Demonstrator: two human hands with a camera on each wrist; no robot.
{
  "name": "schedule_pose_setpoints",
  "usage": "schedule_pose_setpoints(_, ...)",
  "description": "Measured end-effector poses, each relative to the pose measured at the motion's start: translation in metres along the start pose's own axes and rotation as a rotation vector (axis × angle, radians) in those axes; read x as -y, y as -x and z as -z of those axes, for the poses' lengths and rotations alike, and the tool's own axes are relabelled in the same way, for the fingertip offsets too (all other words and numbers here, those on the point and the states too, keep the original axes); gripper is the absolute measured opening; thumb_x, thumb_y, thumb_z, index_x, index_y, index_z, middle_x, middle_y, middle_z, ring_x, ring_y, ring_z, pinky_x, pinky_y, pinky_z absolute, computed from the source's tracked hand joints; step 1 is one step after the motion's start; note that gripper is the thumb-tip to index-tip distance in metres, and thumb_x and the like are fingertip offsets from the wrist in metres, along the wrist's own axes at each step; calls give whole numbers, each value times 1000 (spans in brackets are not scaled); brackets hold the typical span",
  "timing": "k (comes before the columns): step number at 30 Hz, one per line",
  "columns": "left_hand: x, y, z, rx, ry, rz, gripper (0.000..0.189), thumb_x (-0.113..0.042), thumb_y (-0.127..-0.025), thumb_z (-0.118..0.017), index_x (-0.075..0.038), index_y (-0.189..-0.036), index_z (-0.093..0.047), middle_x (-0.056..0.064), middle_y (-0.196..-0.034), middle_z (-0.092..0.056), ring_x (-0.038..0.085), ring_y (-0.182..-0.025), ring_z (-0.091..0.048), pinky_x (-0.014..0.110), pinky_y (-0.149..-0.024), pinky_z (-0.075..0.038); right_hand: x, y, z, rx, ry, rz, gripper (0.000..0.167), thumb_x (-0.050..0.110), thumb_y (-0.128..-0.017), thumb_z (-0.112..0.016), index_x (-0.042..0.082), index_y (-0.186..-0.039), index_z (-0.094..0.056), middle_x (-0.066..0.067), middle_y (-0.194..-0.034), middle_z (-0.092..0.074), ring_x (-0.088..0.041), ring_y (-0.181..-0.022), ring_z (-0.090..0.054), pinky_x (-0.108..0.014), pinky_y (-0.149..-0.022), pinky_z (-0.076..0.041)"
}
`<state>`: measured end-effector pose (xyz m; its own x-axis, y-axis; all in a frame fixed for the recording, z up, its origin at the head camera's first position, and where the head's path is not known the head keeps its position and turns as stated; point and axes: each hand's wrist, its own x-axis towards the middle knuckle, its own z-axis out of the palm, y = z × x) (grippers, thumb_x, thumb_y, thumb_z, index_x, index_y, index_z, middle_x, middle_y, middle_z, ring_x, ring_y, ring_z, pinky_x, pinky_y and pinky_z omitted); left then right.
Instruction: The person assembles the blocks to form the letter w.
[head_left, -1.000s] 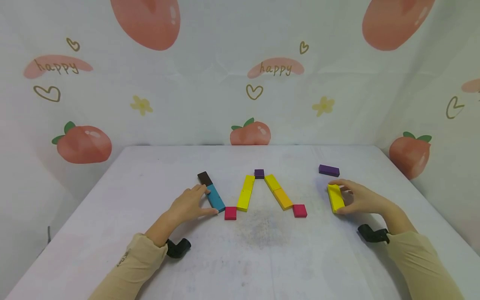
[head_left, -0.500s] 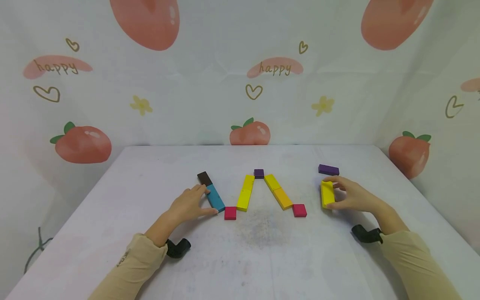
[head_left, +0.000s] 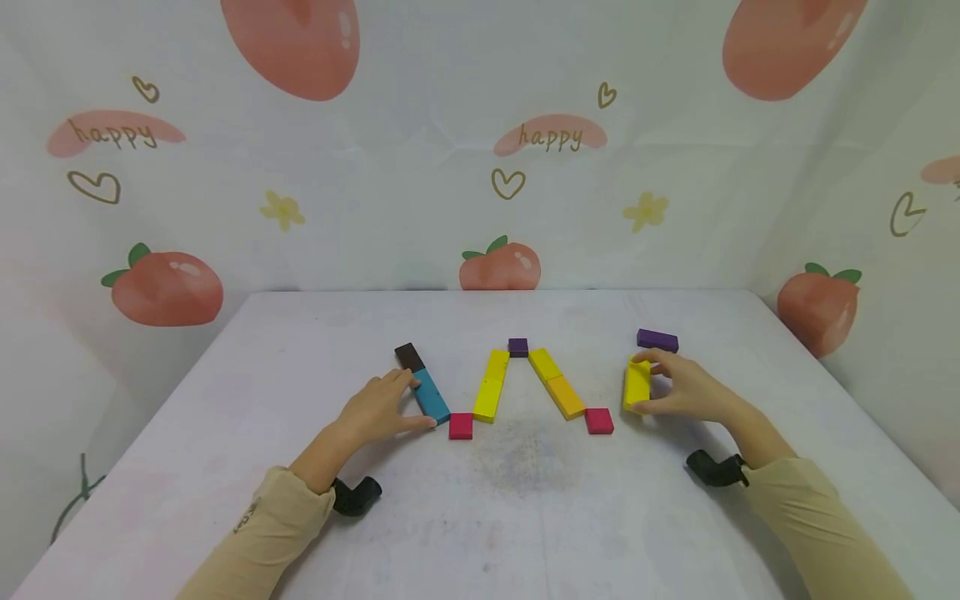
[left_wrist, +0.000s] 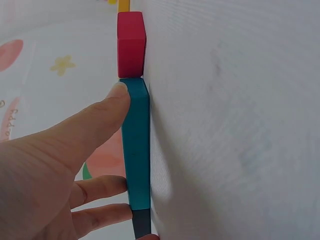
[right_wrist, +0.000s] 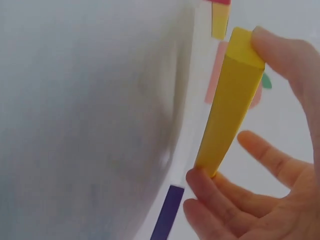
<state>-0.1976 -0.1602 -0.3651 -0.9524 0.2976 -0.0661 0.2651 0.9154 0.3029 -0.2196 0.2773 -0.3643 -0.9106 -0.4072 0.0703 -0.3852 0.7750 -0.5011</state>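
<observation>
In the head view my left hand (head_left: 378, 408) rests against a blue block (head_left: 431, 397). Its thumb touches the end beside a red block (head_left: 461, 426), and its fairly straight fingers lie along the side near a black block (head_left: 409, 357). The left wrist view has the thumb and fingers on the same face of that blue block (left_wrist: 136, 145). On the right, my right hand (head_left: 693, 389) grips a long yellow block (right_wrist: 227, 107) by its two ends, thumb at one and fingertips at the other. This block appears raised off the table.
Two yellow blocks (head_left: 491, 385) end to end, a small purple block (head_left: 518, 347), a yellow block (head_left: 546, 364) with an orange block (head_left: 566, 397), and another red block (head_left: 599, 422) continue the zigzag. A longer purple block (head_left: 657, 340) lies beyond my right hand on the white table (head_left: 450, 542).
My right hand has moved left with the yellow block, toward the right-hand red block. The block has also turned more upright in the head view. My left hand has stayed in place.
</observation>
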Motion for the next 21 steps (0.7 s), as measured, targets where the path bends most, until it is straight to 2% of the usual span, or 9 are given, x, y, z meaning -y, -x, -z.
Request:
schedule_pose_setpoints(11,0,0,0,3,7,9,66,-47,-77,-71,-4,-123,-52,19,-133,-50,35,-105,-52,50,-88,-50,8,-9,-10,10,41,-1,64,34,-72,-78,-3,-118,-52,-22,-119,-58,-38,-101,-58,-53,-87,-50)
schedule_pose_setpoints(21,0,0,0,-3,13,7,66,-47,-77,-71,-4,-123,-52,18,-132,-50,35,-106,-52,49,-88,-50,10,-12,-13,16,65,-49,66,36,-72,-78,-3,-118,-51,-23,-118,-58,-36,-99,-59,-50,-85,-51)
